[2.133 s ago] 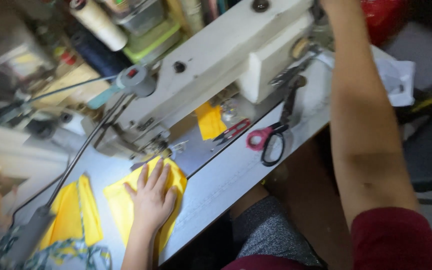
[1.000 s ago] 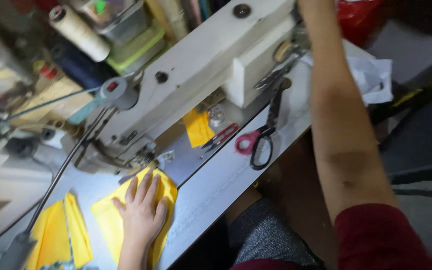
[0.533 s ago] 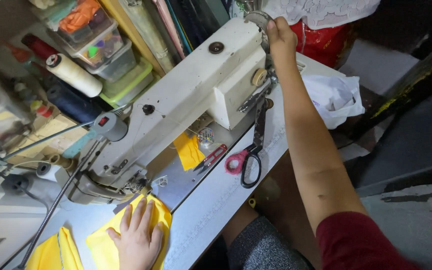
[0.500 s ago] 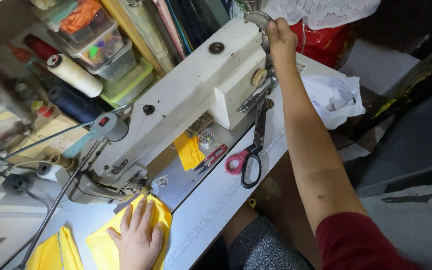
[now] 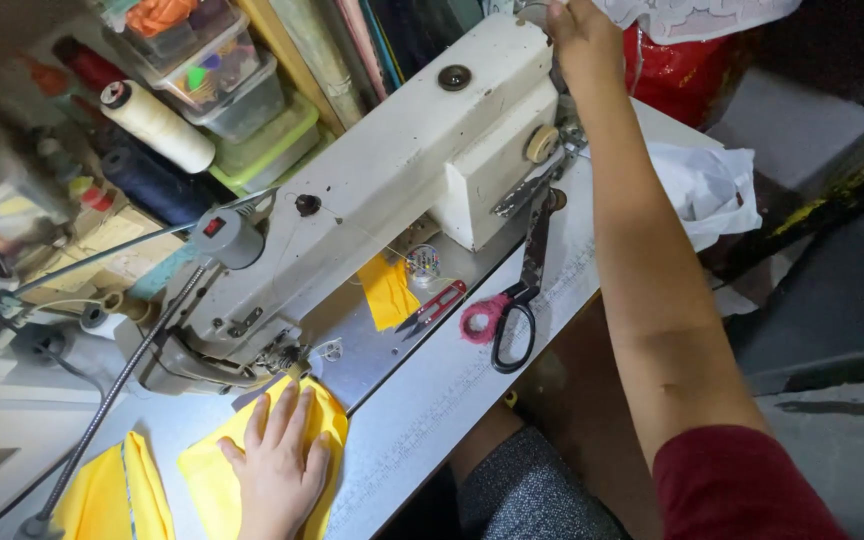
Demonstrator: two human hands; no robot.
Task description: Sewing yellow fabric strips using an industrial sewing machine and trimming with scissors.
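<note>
My left hand [image 5: 277, 465] lies flat, fingers spread, on a folded yellow cloth [image 5: 207, 475] in front of the needle end of a white sewing machine [image 5: 372, 200]. My right hand [image 5: 580, 32] reaches up to the machine's right end and rests on the handwheel [image 5: 534, 12], mostly hidden behind the fingers. Whether it grips the wheel is unclear. Another yellow cloth piece [image 5: 388, 292] lies on the machine bed under the arm.
Black scissors [image 5: 520, 300] with one pink-wrapped handle and small red thread snips [image 5: 434, 305] lie on the table. More yellow cloth [image 5: 112, 495] sits at the left. Thread cones [image 5: 157, 125] and plastic boxes [image 5: 217, 80] stand behind the machine. White cloth [image 5: 707, 190] lies at right.
My right hand has risen along the machine's right end to the handwheel. The view has tilted, bringing the whole machine into sight. My left hand stays on the yellow cloth.
</note>
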